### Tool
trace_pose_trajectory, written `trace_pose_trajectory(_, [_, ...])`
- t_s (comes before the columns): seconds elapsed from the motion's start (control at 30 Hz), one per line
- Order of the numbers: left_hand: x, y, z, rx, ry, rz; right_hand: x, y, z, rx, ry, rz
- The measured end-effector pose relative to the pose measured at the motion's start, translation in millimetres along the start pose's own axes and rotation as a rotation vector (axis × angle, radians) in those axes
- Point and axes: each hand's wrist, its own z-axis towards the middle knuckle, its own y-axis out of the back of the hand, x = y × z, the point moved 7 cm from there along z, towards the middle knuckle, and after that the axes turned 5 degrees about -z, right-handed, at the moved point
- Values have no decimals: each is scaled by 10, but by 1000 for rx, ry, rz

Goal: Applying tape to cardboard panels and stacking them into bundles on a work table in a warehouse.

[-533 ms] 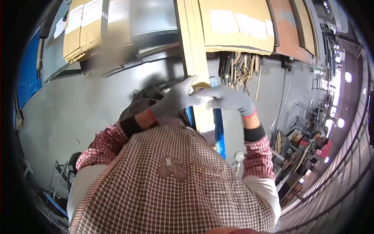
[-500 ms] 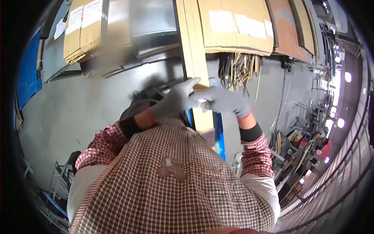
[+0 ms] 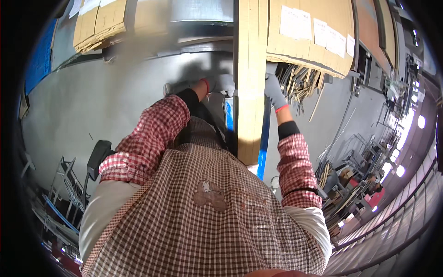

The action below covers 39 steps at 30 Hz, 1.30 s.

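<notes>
A long, narrow stack of tan cardboard strips (image 3: 251,111) runs away from my body down the middle of the view. Against its left side is my left hand (image 3: 224,85), in a grey glove with a red cuff edge; its fingertips are partly lost beside the stack. My right hand (image 3: 274,90), gloved the same way, reaches forward along the right side, its fingers hidden by the stack and the cardboard beyond. Whether either hand grips the stack is not visible. Blue surfaces (image 3: 229,113) show beneath the strips.
A wide pile of cardboard sheets (image 3: 307,44) with white papers lies at the far right, another cardboard stack (image 3: 99,25) at the far left. Thin loose strips (image 3: 300,83) hang or lie below the right pile. Metal frames (image 3: 69,194) stand at the left on the grey floor (image 3: 92,106).
My hands were together above the strips; they have parted to either side of the stack and moved farther forward. The view has shifted, so the stack appears slightly farther right.
</notes>
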Motion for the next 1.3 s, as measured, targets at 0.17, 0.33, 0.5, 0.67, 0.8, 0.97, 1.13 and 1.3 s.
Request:
trace_pose_trajectory(0.17, [334, -92, -633, -280, 771, -438, 1529, 538, -1031, -359, -166, 465])
trace_pose_trajectory(0.33, [-799, 818, -1031, -494, 939, -892, 1694, 218, -1335, -452, -218, -291])
trace_pose_trajectory(0.5, [-884, 812, 309, -452, 625, -274, 1821, 439, -1378, -326, 74, 344])
trace_pose_trajectory(0.67, [-912, 686, 410, -193, 835, 139, 1954, 1339, -1620, -426, 48, 122])
trace_pose_trajectory(0.8, [-916, 739, 378, -243, 843, 155, 1598, 952, -970, 268, 15, 25])
trace_pose_trajectory(0.97, [-995, 741, 366, -300, 940, 161, 1120, 772, -419, 365, 378, -517])
trace_pose_trajectory(1.13, [-925, 885, 498, -336, 721, 73, 370, 666, -203, 390, 202, -724])
trace_pose_trajectory(1.3, [-575, 488, -248, -697, 1041, 56, 1432, 796, -619, 50, 253, 2])
